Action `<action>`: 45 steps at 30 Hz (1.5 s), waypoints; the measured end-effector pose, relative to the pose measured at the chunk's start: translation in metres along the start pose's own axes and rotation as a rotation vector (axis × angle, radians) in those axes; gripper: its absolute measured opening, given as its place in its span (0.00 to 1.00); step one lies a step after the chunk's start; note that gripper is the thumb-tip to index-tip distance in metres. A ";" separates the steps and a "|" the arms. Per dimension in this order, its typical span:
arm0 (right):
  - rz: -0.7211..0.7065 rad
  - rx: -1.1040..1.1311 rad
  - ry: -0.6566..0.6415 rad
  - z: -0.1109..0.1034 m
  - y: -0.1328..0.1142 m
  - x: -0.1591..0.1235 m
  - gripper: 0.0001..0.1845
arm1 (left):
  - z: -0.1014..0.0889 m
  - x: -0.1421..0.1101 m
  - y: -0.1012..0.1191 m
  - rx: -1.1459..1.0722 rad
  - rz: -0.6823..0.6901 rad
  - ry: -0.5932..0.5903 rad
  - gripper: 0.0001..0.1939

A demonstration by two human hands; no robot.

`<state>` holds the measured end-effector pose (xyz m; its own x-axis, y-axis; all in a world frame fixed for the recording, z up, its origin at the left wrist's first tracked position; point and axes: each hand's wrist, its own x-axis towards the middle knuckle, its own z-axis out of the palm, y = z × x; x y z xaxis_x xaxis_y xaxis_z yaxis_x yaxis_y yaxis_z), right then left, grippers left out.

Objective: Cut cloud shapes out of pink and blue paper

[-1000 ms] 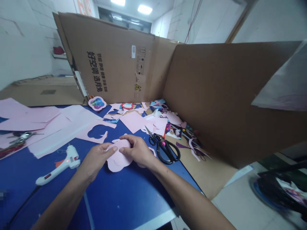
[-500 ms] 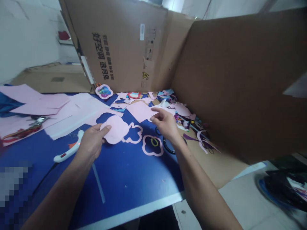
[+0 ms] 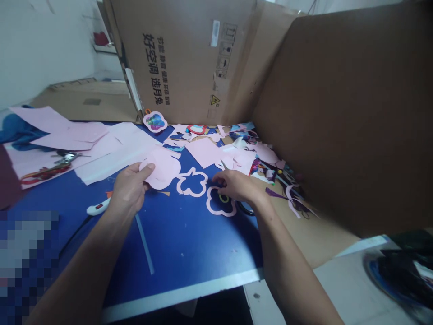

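My left hand (image 3: pixel 133 185) pinches a pink paper flower cutout (image 3: pixel 164 170) by its left edge, thumb on top. My right hand (image 3: pixel 235 184) is curled over a pair of scissors (image 3: pixel 246 208); a pointed tip shows past the fingers and a black handle loop under the wrist, the middle being hidden. Between the hands lies a pink flower-shaped paper outline (image 3: pixel 192 183), broken at its top left. A second pink outline (image 3: pixel 221 212) lies just below my right hand, with a small yellow-green ring (image 3: pixel 223 197) inside it.
A white glue gun (image 3: pixel 98 207) lies partly behind my left forearm. Pink sheets (image 3: pixel 115 151) cover the table's left. Paper scraps (image 3: pixel 237 155) and a decorated flower piece (image 3: pixel 155 122) sit before tall cardboard walls (image 3: pixel 189 63). A pale strip (image 3: pixel 145 243) lies near the front.
My right hand has moved down and closed over the scissors. My left hand still holds the flower cutout, which is now tilted. The view has shifted slightly.
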<state>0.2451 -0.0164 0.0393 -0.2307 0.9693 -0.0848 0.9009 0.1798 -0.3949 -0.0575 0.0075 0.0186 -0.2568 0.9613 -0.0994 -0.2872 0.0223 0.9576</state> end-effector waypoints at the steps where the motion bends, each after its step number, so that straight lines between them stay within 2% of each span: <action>1: -0.005 -0.020 -0.007 0.002 -0.001 0.001 0.22 | 0.000 0.000 0.000 0.002 -0.004 0.000 0.11; 11: 0.080 -0.105 0.044 0.014 -0.007 0.007 0.21 | -0.002 0.000 -0.001 -0.028 0.021 -0.009 0.13; 20: 0.049 -0.105 0.118 0.017 -0.001 0.008 0.23 | 0.000 -0.005 0.001 -0.016 0.012 -0.020 0.15; 29: 0.004 -0.015 0.247 0.019 0.003 0.012 0.18 | -0.004 -0.009 -0.002 0.028 -0.033 -0.071 0.18; 33: -0.083 0.139 0.436 0.017 -0.003 0.012 0.17 | 0.000 -0.016 -0.001 0.053 -0.077 -0.150 0.15; 38: -0.241 0.251 0.656 0.018 -0.026 0.004 0.16 | 0.012 -0.026 -0.010 0.080 -0.140 -0.212 0.15; 41: -0.334 0.192 0.673 0.023 -0.041 -0.002 0.17 | 0.020 -0.033 -0.021 0.093 -0.193 -0.290 0.16; 45: -0.346 0.009 0.573 0.036 -0.051 -0.001 0.17 | 0.027 -0.040 -0.031 0.144 -0.274 -0.428 0.18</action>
<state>0.1859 -0.0330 0.0267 -0.2721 0.7920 0.5466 0.8062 0.4978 -0.3199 -0.0131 -0.0246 -0.0001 0.2185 0.9403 -0.2609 -0.1539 0.2972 0.9423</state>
